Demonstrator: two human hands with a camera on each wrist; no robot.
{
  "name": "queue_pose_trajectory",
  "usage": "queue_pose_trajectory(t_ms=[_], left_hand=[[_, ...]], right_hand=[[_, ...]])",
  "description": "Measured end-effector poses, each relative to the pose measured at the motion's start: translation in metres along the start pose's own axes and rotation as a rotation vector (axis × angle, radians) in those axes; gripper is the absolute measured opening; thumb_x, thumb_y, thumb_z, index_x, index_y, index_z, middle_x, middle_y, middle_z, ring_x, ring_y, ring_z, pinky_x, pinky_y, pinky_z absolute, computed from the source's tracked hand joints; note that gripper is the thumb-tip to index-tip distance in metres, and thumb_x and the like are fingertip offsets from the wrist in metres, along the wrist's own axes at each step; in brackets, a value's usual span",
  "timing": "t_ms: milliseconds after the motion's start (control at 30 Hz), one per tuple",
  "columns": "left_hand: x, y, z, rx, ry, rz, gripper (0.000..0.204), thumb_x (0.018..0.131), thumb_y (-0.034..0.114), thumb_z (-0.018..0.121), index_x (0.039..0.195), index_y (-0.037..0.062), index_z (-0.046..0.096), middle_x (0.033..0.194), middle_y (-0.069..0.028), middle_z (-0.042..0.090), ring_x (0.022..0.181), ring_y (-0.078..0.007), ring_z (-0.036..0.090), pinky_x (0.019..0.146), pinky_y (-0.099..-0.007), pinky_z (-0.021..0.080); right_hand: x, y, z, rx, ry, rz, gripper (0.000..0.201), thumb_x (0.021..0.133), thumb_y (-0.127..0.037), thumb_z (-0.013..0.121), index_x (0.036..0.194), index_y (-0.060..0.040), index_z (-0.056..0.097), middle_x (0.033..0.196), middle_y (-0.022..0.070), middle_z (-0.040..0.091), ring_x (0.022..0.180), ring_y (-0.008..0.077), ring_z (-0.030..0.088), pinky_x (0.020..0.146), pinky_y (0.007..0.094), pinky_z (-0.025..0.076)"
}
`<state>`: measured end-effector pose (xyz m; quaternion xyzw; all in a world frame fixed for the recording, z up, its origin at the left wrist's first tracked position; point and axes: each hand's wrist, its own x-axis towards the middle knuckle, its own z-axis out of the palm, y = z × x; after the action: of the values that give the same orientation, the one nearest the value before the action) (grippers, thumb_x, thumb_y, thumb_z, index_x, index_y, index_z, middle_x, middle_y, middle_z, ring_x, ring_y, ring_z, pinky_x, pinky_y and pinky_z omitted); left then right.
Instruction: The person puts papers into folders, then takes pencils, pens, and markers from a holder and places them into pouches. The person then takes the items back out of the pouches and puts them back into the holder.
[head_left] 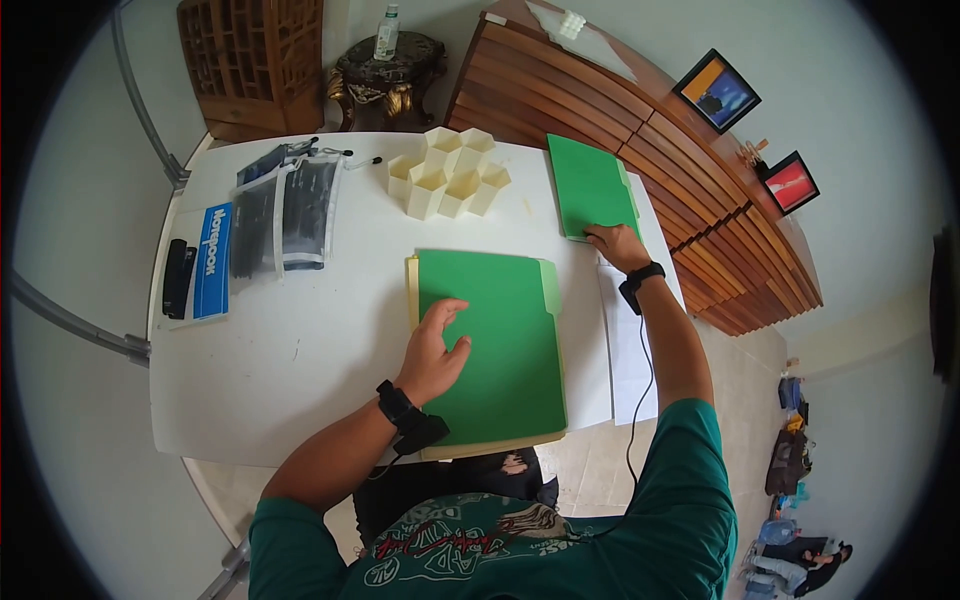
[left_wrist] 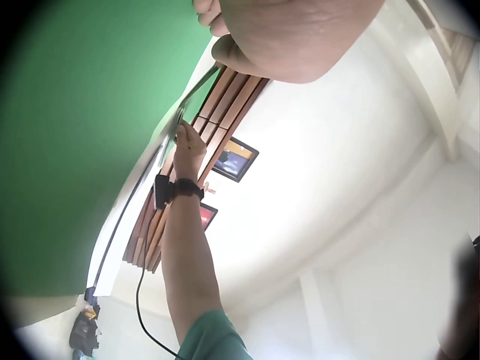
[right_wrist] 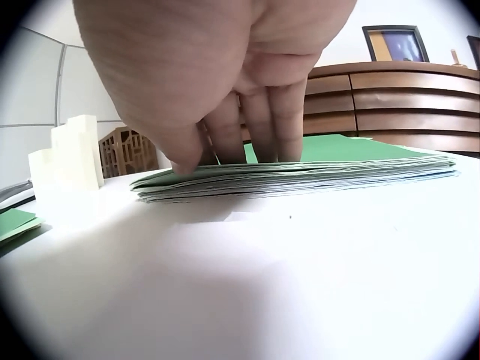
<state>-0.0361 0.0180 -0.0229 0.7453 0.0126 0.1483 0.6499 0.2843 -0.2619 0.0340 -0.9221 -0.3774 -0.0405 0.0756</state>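
On the table in front of me lies a green folder (head_left: 490, 350) with cream folder edges showing under it. My left hand (head_left: 437, 352) is over its left side, fingers loosely bent and thumb apart, holding nothing; the left wrist view shows the palm close to the green sheet. At the far right, my right hand (head_left: 618, 246) pinches the near edge of a stack of green folders (head_left: 590, 185). In the right wrist view its fingers (right_wrist: 259, 135) come down on top of the stack, with the thumb at the layered front edge.
Cream hexagonal holders (head_left: 447, 172) stand at the back middle. Dark zip pouches (head_left: 285, 215), a blue notebook (head_left: 212, 260) and a black stapler (head_left: 178, 278) lie at the left. White paper (head_left: 630, 345) lies beside the near folder. A slatted wooden cabinet (head_left: 640, 150) stands behind.
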Motion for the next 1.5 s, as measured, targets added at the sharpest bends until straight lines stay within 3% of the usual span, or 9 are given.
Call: queue_pose_trajectory(t_ms=[467,567,633,967,1200,1333,1400,1467,1500], left_hand=[[0.0,0.004,-0.001,0.007,-0.012,-0.04,0.041,0.089,-0.003,0.058,0.129,0.0022,0.051,0.128,-0.0155,0.06,0.127,-0.0296,0.057,0.114,-0.0433,0.04],[0.0,0.003,-0.001,0.016,-0.009,-0.022,0.041,0.089,0.002,0.06,0.129,0.0016,0.051,0.129,-0.0196,0.059,0.125,-0.0376,0.058,0.111,-0.0449,0.044],[0.0,0.003,-0.001,0.01,-0.007,-0.02,0.041,0.089,-0.003,0.058,0.129,0.0024,0.051,0.127,-0.015,0.06,0.127,-0.0292,0.057,0.114,-0.0434,0.04],[0.0,0.005,-0.001,0.018,-0.011,-0.024,0.041,0.088,-0.004,0.058,0.129,0.0021,0.051,0.127,-0.0145,0.06,0.127,-0.0286,0.057,0.113,-0.0432,0.041],[-0.001,0.004,0.001,0.017,-0.004,-0.016,0.04,0.088,-0.005,0.058,0.128,0.0014,0.052,0.125,-0.0143,0.061,0.127,-0.0281,0.057,0.113,-0.0422,0.041],[0.0,0.0,0.0,-0.036,0.002,0.0,0.039,0.089,-0.005,0.057,0.128,0.0015,0.051,0.129,-0.0141,0.058,0.128,-0.0284,0.057,0.114,-0.0428,0.041],[-0.001,-0.003,0.001,-0.168,0.007,0.037,0.041,0.091,-0.003,0.057,0.131,0.0018,0.05,0.132,-0.0143,0.057,0.128,-0.0282,0.056,0.113,-0.0433,0.041],[0.001,0.004,-0.003,-0.298,0.009,0.08,0.043,0.093,-0.001,0.058,0.134,0.0021,0.048,0.135,-0.0144,0.055,0.129,-0.028,0.056,0.113,-0.0438,0.042],[0.002,0.014,-0.006,-0.621,-0.107,-0.052,0.045,0.094,0.001,0.058,0.138,0.0027,0.046,0.137,-0.0144,0.054,0.129,-0.0274,0.056,0.112,-0.0442,0.043]], right_hand=[[0.006,0.008,-0.005,0.076,-0.069,0.028,0.02,0.089,-0.017,0.069,0.105,-0.0064,0.075,0.104,0.0172,0.073,0.096,0.0356,0.068,0.087,0.0427,0.054],[0.008,0.009,-0.008,0.088,-0.096,0.048,0.019,0.089,-0.017,0.069,0.104,-0.006,0.075,0.104,0.0175,0.072,0.096,0.0358,0.068,0.087,0.0429,0.054],[0.01,0.011,-0.007,0.091,-0.095,0.039,0.019,0.089,-0.017,0.069,0.103,-0.0056,0.075,0.104,0.0178,0.072,0.096,0.0362,0.068,0.086,0.043,0.054],[0.014,-0.001,-0.008,-0.114,-0.093,-0.046,0.022,0.088,-0.008,0.063,0.108,-0.0055,0.072,0.103,0.0197,0.07,0.096,0.0388,0.067,0.087,0.0465,0.054],[0.02,0.026,0.009,-0.167,-0.029,-0.048,0.019,0.086,-0.007,0.062,0.101,-0.0077,0.073,0.095,0.0176,0.071,0.091,0.0376,0.068,0.079,0.0481,0.054],[-0.008,-0.024,-0.051,-0.218,0.659,0.073,0.008,0.083,-0.008,0.07,0.089,-0.01,0.075,0.091,0.0096,0.072,0.083,0.029,0.07,0.066,0.0385,0.055],[-0.038,-0.073,-0.094,-0.322,0.974,-0.083,0.01,0.08,-0.006,0.074,0.088,-0.0118,0.075,0.087,0.006,0.071,0.078,0.0244,0.068,0.061,0.0371,0.053],[-0.087,-0.131,-0.113,-0.4,0.972,-0.087,0.011,0.079,-0.003,0.077,0.085,-0.0105,0.073,0.083,0.0039,0.068,0.074,0.0227,0.066,0.058,0.0366,0.051],[-0.11,-0.162,-0.108,-0.407,1.027,-0.157,0.012,0.078,-0.003,0.079,0.081,-0.0093,0.069,0.081,0.0052,0.066,0.072,0.0217,0.064,0.057,0.0351,0.05]])
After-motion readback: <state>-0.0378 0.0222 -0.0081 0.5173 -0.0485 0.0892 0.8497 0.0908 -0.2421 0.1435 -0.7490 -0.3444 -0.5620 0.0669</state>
